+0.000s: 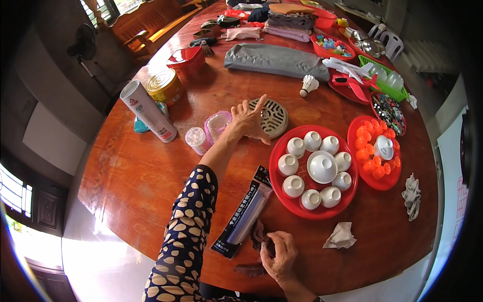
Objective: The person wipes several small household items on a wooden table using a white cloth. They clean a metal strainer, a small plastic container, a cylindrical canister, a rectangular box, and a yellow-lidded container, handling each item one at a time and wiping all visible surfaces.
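Note:
My left hand (247, 121) reaches out over the round wooden table (151, 166) and rests its fingers on a round beige perforated disc (271, 118). A small pink container (216, 124) sits just left of that hand. My right hand (279, 254) is near the table's front edge, fingers closed on a small dark brown piece (260, 236). A long black and clear flat package (244, 214) lies next to it. To the right stands a red tray (282, 201) holding several small white cups around a white lidded bowl (322, 166).
A white cylindrical can (147, 110), a gold tin (163, 85) and a small clear cup (196, 140) stand at the left. A red plate of orange balls (375, 161), crumpled tissues (340, 235), a shuttlecock (308, 84), a grey folded bag (274, 60) and red baskets fill the right and back.

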`<action>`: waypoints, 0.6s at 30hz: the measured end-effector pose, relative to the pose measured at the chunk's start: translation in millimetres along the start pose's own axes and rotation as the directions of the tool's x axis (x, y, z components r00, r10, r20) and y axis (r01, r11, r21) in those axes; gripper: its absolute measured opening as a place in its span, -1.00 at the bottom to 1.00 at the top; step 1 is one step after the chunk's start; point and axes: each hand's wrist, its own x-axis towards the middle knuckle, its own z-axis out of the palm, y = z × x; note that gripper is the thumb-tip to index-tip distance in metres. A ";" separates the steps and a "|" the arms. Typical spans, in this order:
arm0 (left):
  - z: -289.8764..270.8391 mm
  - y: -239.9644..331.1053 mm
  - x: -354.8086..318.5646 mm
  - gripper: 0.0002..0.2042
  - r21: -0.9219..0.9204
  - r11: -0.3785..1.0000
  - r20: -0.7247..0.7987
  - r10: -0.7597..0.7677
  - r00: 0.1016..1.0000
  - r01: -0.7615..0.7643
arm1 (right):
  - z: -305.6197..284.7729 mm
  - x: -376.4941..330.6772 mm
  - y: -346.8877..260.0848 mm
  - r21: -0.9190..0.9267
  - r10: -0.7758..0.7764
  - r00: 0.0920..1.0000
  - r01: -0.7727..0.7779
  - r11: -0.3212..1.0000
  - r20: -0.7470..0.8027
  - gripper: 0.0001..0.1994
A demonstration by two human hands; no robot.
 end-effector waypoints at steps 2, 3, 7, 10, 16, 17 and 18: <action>3.2 -5.8 -3.2 0.40 0.003 1.000 -0.079 0.015 0.997 -0.015 | 0.5 -0.9 -1.1 0.001 -0.009 1.000 0.009 1.000 0.007 -0.70; 8.6 -3.5 -3.3 0.37 0.014 0.999 -0.145 0.041 0.989 -0.040 | 0.9 -0.5 -0.8 -0.005 -0.008 1.000 0.008 1.000 -0.001 -0.70; 10.5 3.3 -3.4 0.26 0.000 0.996 -0.286 0.086 0.954 -0.089 | -0.7 -0.3 -1.9 -0.004 0.010 1.000 -0.010 1.000 0.015 -0.71; 2.3 10.0 -12.9 0.22 0.006 0.996 -0.339 0.089 0.937 -0.092 | 0.7 -1.0 1.3 -0.031 -0.007 1.000 0.007 0.999 0.003 -0.72; -35.1 -0.6 -67.1 0.19 0.003 0.998 -0.420 0.063 0.905 -0.069 | 0.8 -2.1 -1.6 -0.026 -0.034 0.999 0.034 0.999 -0.002 -0.74; -40.0 -6.1 -80.7 0.19 0.006 0.998 -0.444 0.063 0.894 -0.068 | 0.7 -1.1 -2.3 -0.021 -0.042 0.999 0.042 0.999 -0.003 -0.74; -42.7 -8.1 -96.8 0.19 0.002 0.997 -0.476 0.071 0.876 -0.079 | 0.9 -3.2 -1.3 -0.008 -0.017 1.000 0.017 1.000 0.008 -0.74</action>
